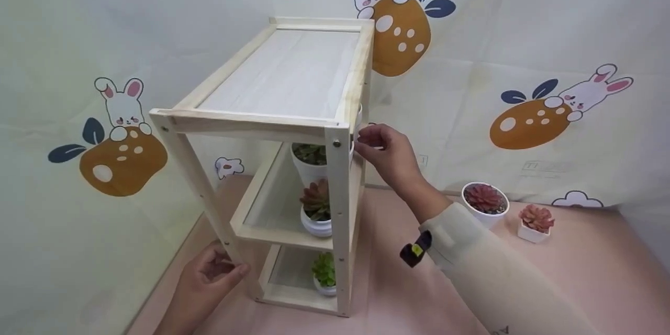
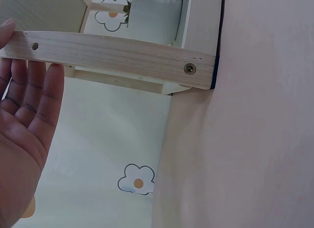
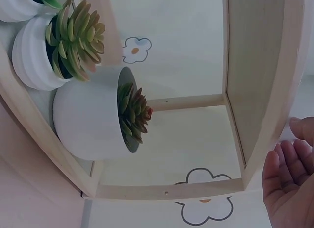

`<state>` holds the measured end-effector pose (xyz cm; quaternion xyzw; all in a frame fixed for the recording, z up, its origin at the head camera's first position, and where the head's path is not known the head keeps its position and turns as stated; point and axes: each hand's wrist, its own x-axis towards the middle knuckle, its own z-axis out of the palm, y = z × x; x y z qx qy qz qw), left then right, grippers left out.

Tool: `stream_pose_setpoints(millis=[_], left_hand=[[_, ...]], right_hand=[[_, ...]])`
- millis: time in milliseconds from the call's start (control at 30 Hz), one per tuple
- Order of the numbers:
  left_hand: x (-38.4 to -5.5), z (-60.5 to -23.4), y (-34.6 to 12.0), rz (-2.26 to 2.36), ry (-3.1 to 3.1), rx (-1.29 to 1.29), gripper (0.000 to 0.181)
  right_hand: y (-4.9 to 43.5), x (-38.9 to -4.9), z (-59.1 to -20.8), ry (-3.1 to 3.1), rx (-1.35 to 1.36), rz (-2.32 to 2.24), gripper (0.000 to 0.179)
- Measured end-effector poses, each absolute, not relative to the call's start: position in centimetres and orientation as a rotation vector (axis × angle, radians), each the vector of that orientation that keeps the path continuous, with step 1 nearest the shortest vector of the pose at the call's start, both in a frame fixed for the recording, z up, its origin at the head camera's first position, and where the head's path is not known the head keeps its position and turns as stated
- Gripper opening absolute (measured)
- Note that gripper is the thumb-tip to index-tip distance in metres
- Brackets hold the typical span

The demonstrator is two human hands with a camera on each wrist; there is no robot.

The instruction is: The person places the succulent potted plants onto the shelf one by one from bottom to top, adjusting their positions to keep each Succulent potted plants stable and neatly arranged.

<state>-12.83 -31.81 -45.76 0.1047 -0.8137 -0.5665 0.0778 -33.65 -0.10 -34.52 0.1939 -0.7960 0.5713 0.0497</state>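
A light wooden shelf rack [image 1: 288, 73] stands upright, with white-potted succulents on its tiers. My left hand [image 1: 207, 282] holds its near left leg low down; in the left wrist view the thumb lies on one side of the wooden leg [image 2: 117, 51] and the fingers on the other. At the rack's right side, my right hand [image 1: 387, 154] has its bent fingers and thumb on a white pot [image 1: 358, 118], mostly hidden by the post. The right wrist view shows that hand [image 3: 292, 174] beside the tier edge, above a large white pot [image 3: 88, 115].
A reddish succulent [image 1: 316, 201] stands on the middle tier, a green one [image 1: 324, 269] on the bottom tier. On the pink surface at right stand a round-potted red succulent [image 1: 486, 199] and a square-potted pink one [image 1: 536, 220]. A rabbit-print cloth [image 1: 445, 94] hangs behind.
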Motion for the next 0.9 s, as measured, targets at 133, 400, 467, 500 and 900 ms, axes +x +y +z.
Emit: stream_pose_setpoints(millis=[133,400,467,500,900], left_hand=[[-12.72,-45.65,-31.80,-1.726,-2.422,0.300,0.040],[-12.60,-45.51,-31.77,-1.719,-2.441,0.328,0.043],[-12.59,-45.48,-31.76,-1.714,-2.444,0.324,0.043],[-12.58,-45.45,-31.75,-1.714,-2.445,0.327,0.044],[-12.60,-45.47,-31.72,-1.723,-2.438,0.329,0.041]], right_hand=[[-0.15,-33.70,-34.68,-2.416,0.585,1.736,0.024],[-0.09,-33.64,-34.78,-2.415,0.589,1.732,0.018],[-0.03,-33.58,-34.77,-2.417,0.584,1.735,0.017],[0.00,-33.55,-34.75,-2.418,0.581,1.738,0.016],[-0.13,-33.55,-34.89,-2.385,0.569,1.765,0.015]])
